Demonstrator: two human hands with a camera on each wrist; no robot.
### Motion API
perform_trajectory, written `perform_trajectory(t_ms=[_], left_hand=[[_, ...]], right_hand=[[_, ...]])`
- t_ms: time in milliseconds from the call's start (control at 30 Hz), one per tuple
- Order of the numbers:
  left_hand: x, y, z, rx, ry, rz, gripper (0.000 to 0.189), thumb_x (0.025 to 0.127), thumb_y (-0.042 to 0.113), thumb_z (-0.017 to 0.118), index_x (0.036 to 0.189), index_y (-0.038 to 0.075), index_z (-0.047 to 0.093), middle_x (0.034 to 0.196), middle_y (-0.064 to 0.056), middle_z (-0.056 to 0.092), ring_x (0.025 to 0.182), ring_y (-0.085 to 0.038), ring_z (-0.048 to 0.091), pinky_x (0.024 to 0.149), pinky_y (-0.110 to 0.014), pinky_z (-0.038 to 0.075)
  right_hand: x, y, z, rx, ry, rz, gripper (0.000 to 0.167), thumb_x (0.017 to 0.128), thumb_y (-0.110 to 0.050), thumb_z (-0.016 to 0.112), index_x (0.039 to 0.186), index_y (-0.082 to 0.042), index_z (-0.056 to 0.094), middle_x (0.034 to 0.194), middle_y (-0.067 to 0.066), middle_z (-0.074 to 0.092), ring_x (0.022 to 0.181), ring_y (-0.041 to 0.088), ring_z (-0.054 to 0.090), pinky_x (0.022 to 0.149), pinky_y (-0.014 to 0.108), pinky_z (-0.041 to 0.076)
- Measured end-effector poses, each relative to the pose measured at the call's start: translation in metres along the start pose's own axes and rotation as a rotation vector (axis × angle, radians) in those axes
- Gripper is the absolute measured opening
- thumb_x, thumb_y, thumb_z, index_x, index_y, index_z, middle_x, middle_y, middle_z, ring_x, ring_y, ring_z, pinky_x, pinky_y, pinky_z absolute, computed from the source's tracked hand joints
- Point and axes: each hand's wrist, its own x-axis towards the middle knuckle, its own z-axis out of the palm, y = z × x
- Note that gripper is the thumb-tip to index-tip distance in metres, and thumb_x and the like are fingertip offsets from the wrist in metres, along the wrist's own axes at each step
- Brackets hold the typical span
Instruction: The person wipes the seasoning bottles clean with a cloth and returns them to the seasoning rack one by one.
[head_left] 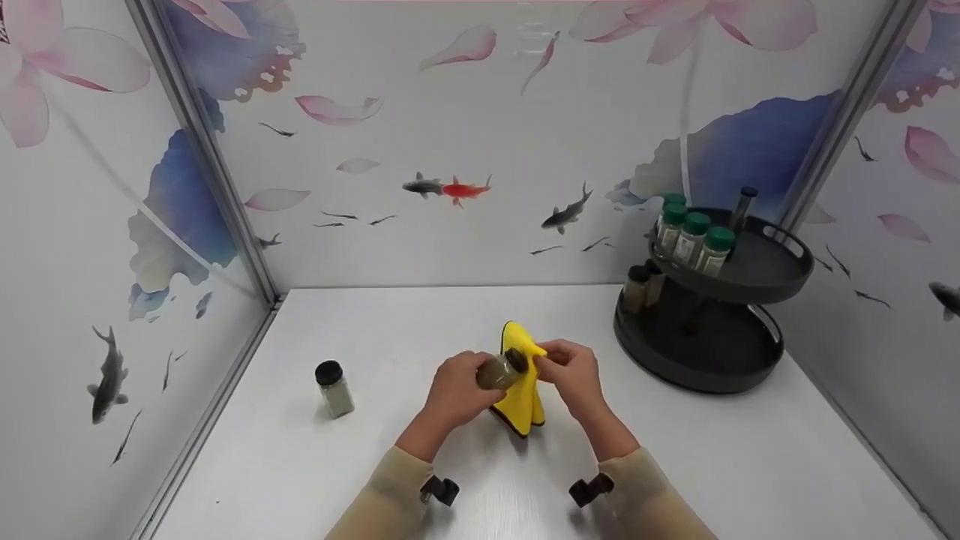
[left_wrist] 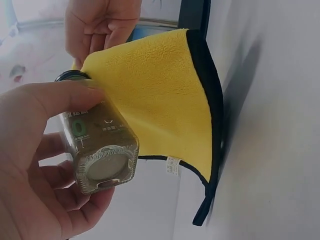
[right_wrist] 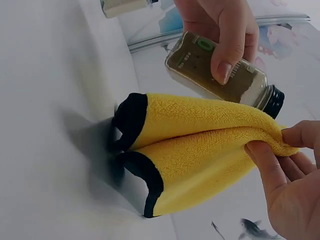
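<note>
My left hand (head_left: pixel 459 386) grips a clear glass spice jar (left_wrist: pixel 102 145) with a black cap, tilted on its side with the cap toward the right hand. Brownish powder fills much of the jar, and green and white print shows on it. My right hand (head_left: pixel 574 371) pinches the top of a yellow cloth (right_wrist: pixel 200 132) with black edging between thumb and fingers. The cloth hangs down in folds beside the jar, its lower edge close over the white table. In the right wrist view the jar's black cap (right_wrist: pixel 274 101) lies right at the cloth's gathered top.
Another spice jar (head_left: pixel 334 390) with a black cap stands on the table at the left. A black two-tier turntable rack (head_left: pixel 705 367) stands at the right back, with several green-capped jars (head_left: pixel 690 238) above and dark-capped jars (head_left: pixel 636 289) below. Patterned panels enclose the table (head_left: pixel 390 330).
</note>
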Motion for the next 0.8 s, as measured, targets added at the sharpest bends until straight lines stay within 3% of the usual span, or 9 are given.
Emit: perform_trajectory(t_ms=[167,367,567,800], left_hand=[[-0.001,0.002,-0.001,0.038,-0.030,-0.022,0.047,0.084,0.030,0.087,0.127,0.016,0.076,0.106,0.000,0.072,0.097,-0.017,0.063,0.088,-0.037,0.061],[0.000,0.001,0.000,0.098,0.002,-0.030,0.043,0.082,0.030,0.089,0.121,0.016,0.078,0.099,0.001,0.070,0.091,-0.016,0.063,0.085,-0.036,0.061],[-0.001,0.004,0.002,0.149,0.007,-0.042,0.042,0.082,0.030,0.088,0.122,0.018,0.078,0.100,0.000,0.069,0.090,-0.016,0.063,0.083,-0.036,0.059],[-0.004,0.010,-0.004,0.233,0.025,0.019,0.040,0.082,0.027,0.090,0.118,0.016,0.079,0.100,-0.003,0.069,0.090,-0.019,0.061,0.081,-0.037,0.058]], right_hand=[[-0.003,-0.005,0.001,-0.168,-0.004,-0.036,0.018,0.093,-0.003,0.076,0.109,-0.007,0.083,0.104,0.011,0.081,0.095,0.022,0.078,0.084,0.034,0.066],[-0.009,-0.011,0.002,-0.344,-0.037,-0.124,0.024,0.092,-0.001,0.076,0.113,-0.010,0.084,0.109,0.008,0.082,0.099,0.025,0.079,0.090,0.041,0.065],[-0.017,-0.016,0.002,-0.403,-0.030,-0.177,0.022,0.092,-0.002,0.077,0.110,-0.012,0.085,0.106,0.005,0.083,0.095,0.021,0.079,0.086,0.040,0.066],[-0.017,-0.019,0.008,-0.425,0.010,-0.258,0.021,0.093,-0.004,0.077,0.111,-0.011,0.085,0.103,0.004,0.083,0.086,0.016,0.075,0.080,0.032,0.066]])
